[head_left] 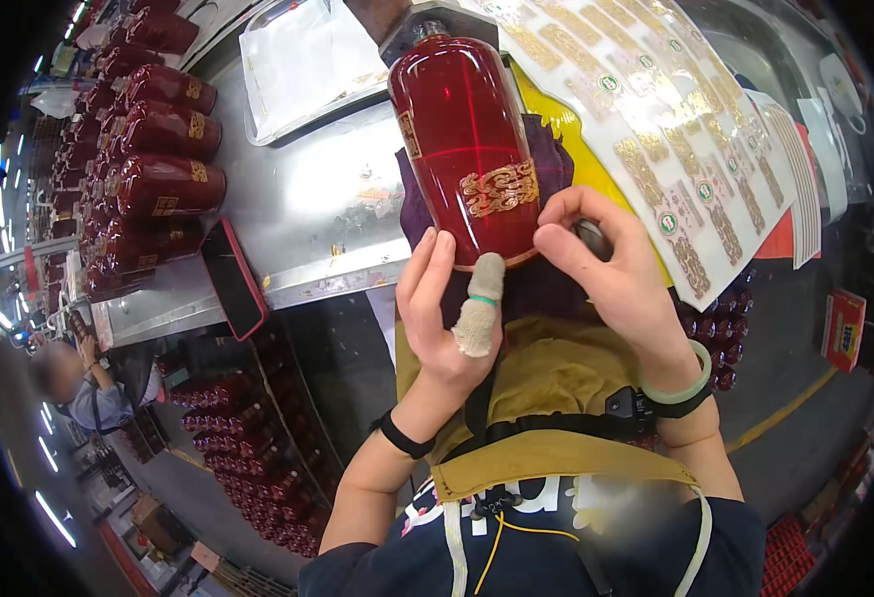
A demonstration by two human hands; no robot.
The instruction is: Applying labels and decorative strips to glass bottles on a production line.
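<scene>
A glossy red bottle [457, 109] lies on a dark purple cloth, its neck away from me and its base toward me. An ornate gold label [499, 189] is on its upper face near the base, with another gold patch on its left side. My left hand [440, 318] grips the base's left edge; a cloth cover [479, 308] with a green band wraps its thumb, which touches the base. My right hand [621, 274] is closed at the base's right edge, index finger and thumb against the glass near the label. A dark grey cover shows on another finger.
Sheets of gold labels [646, 119] lie at the right over yellow material [596, 164]. A white-lined tray [302, 70] is at the back left. A red-edged phone [233, 281] lies at the metal table's edge, near several red bottles [168, 184]. Another person [98, 393] works far left.
</scene>
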